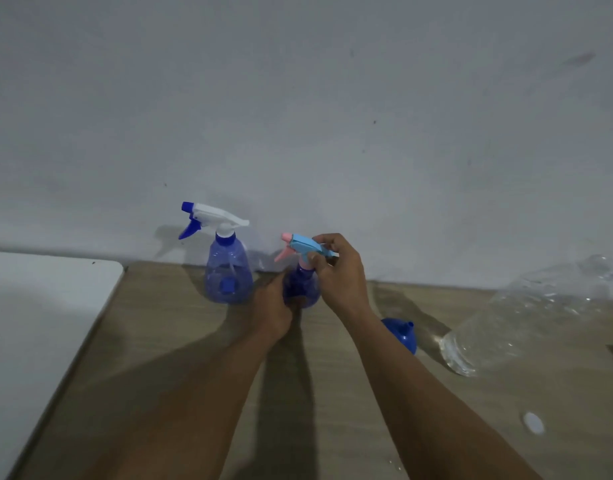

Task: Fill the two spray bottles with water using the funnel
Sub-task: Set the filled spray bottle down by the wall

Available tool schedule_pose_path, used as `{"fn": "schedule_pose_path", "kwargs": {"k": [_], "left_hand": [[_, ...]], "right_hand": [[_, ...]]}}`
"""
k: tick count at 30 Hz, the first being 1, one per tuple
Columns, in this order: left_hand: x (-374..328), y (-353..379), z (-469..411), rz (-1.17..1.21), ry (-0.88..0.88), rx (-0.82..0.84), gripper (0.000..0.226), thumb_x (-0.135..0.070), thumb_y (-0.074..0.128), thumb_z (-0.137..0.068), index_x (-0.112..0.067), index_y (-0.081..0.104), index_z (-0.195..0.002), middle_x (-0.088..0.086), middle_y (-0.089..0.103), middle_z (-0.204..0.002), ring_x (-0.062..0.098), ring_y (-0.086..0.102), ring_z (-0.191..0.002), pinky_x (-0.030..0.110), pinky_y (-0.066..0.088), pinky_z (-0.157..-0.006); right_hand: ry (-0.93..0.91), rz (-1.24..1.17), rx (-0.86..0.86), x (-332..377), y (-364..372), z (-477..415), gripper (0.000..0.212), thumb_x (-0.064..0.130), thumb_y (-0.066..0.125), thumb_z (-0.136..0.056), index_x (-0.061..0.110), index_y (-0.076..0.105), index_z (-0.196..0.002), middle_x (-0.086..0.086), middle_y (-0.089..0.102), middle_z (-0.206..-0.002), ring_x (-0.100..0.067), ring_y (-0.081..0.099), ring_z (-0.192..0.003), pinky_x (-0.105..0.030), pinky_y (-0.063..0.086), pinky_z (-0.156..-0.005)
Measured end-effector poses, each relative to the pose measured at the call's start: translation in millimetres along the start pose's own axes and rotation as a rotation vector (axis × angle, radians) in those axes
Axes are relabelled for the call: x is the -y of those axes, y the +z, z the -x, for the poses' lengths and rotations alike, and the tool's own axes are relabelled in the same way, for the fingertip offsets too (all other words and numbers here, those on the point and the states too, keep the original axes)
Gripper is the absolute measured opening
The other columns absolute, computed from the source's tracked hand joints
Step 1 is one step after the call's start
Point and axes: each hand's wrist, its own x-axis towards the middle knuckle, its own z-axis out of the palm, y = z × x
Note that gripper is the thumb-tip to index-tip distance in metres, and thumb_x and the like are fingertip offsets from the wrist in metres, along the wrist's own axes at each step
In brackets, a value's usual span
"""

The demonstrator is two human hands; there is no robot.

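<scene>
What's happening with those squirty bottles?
A person is getting a spray bottle ready at a wooden table. Their left hand holds the blue bottle's body while the right hand pinches its light blue and pink trigger head. The other spray bottle, with a white and blue head, stands just left of it, untouched. The blue funnel lies on the table to the right, beside a large clear plastic bottle. Nothing is being poured yet.

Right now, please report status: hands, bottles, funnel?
Left hand holds blue plastic spray bottle body. Right hand grips its light-blue trigger head. Blue plastic funnel lies unused beside right forearm. Nothing in the way.
</scene>
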Motion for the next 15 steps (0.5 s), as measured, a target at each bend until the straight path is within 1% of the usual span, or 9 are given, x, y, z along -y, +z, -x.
{"fn": "schedule_pose_path", "kwargs": {"k": [2, 4, 5, 6, 7, 9, 10, 12, 15], "left_hand": [[-6.0, 1.0, -5.3, 0.146, -0.087, -0.025, 0.028, -0.018, 0.062, -0.095, -0.012, 0.062, -0.123, 0.003, 0.071, -0.119, 0.023, 0.065, -0.114, 0.042, 0.053, -0.099], [-3.5, -4.1, -8.6, 0.063, -0.037, -0.009, 0.035, -0.016, 0.064, -0.094, -0.009, 0.06, -0.129, 0.005, 0.068, -0.122, 0.025, 0.063, -0.115, 0.042, 0.052, -0.098], [-7.6, -7.5, -6.8, 0.014, 0.004, 0.045, 0.042, -0.014, 0.067, -0.091, -0.01, 0.057, -0.133, 0.003, 0.066, -0.122, 0.024, 0.062, -0.114, 0.04, 0.05, -0.098], [-5.7, -5.7, -7.6, -0.054, 0.027, 0.062, 0.05, -0.012, 0.069, -0.089, -0.011, 0.055, -0.136, 0.007, 0.065, -0.123, 0.027, 0.062, -0.114, 0.04, 0.048, -0.098], [-6.2, -7.4, -7.3, -0.082, 0.033, 0.072, 0.054, -0.012, 0.07, -0.088, -0.012, 0.053, -0.139, 0.01, 0.065, -0.124, 0.029, 0.061, -0.115, 0.04, 0.047, -0.098], [-8.2, -8.9, -2.2, -0.046, -0.021, 0.084, 0.058, -0.014, 0.07, -0.087, -0.012, 0.049, -0.141, 0.012, 0.063, -0.129, 0.031, 0.059, -0.119, 0.039, 0.046, -0.101], [-8.0, -7.4, -1.8, -0.044, -0.041, 0.076, 0.059, -0.015, 0.071, -0.088, -0.012, 0.048, -0.142, 0.011, 0.061, -0.133, 0.03, 0.057, -0.123, 0.039, 0.046, -0.104], [-8.8, -6.4, 4.3, -0.075, -0.071, 0.065, 0.058, -0.014, 0.071, -0.089, -0.013, 0.048, -0.141, 0.007, 0.057, -0.138, 0.025, 0.052, -0.129, 0.04, 0.041, -0.112], [-11.2, -6.0, 15.8, -0.136, -0.076, -0.005, 0.048, -0.005, 0.068, -0.088, -0.008, 0.052, -0.133, 0.009, 0.057, -0.135, 0.026, 0.051, -0.127, 0.037, 0.039, -0.112]], "right_hand": [[0.004, -0.012, -0.006, 0.0, 2.2, -4.3, 0.022, 0.009, 0.065, -0.093, 0.026, 0.063, -0.107, 0.002, 0.067, -0.112, -0.017, 0.065, -0.103, -0.035, 0.057, -0.087], [0.004, -0.019, -0.008, 1.1, 3.4, -7.0, 0.022, 0.008, 0.063, -0.094, 0.024, 0.062, -0.11, 0.003, 0.066, -0.115, -0.017, 0.063, -0.106, -0.024, 0.053, -0.083], [0.006, -0.009, -0.006, 2.2, 3.5, -7.6, 0.025, 0.008, 0.063, -0.095, 0.024, 0.061, -0.114, 0.003, 0.064, -0.118, -0.017, 0.062, -0.108, -0.017, 0.05, -0.081], [0.015, 0.004, 0.001, 3.1, 3.1, -7.3, 0.03, 0.008, 0.063, -0.096, 0.025, 0.059, -0.12, 0.004, 0.062, -0.122, -0.016, 0.06, -0.111, -0.012, 0.048, -0.081], [0.026, 0.014, 0.009, 3.7, 2.2, -6.5, 0.036, 0.009, 0.065, -0.096, 0.026, 0.056, -0.126, 0.003, 0.059, -0.125, -0.015, 0.058, -0.114, -0.012, 0.048, -0.084], [0.034, 0.041, 0.011, 4.0, -1.6, -2.8, 0.046, 0.012, 0.068, -0.094, 0.026, 0.05, -0.135, 0.0, 0.057, -0.131, -0.014, 0.055, -0.119, -0.021, 0.049, -0.094], [0.027, 0.064, 0.008, 3.4, -4.7, 0.0, 0.049, 0.014, 0.069, -0.093, 0.026, 0.049, -0.136, 0.0, 0.056, -0.132, -0.014, 0.055, -0.12, -0.023, 0.048, -0.095], [0.012, 0.117, 0.009, 1.7, -12.4, 7.3, 0.049, 0.018, 0.069, -0.094, 0.025, 0.048, -0.137, 0.0, 0.055, -0.132, -0.013, 0.053, -0.121, -0.021, 0.044, -0.093], [0.021, 0.206, 0.016, 1.6, -27.1, 19.9, 0.047, 0.02, 0.066, -0.096, 0.022, 0.048, -0.138, -0.001, 0.054, -0.136, -0.014, 0.052, -0.125, -0.021, 0.04, -0.094]]}}
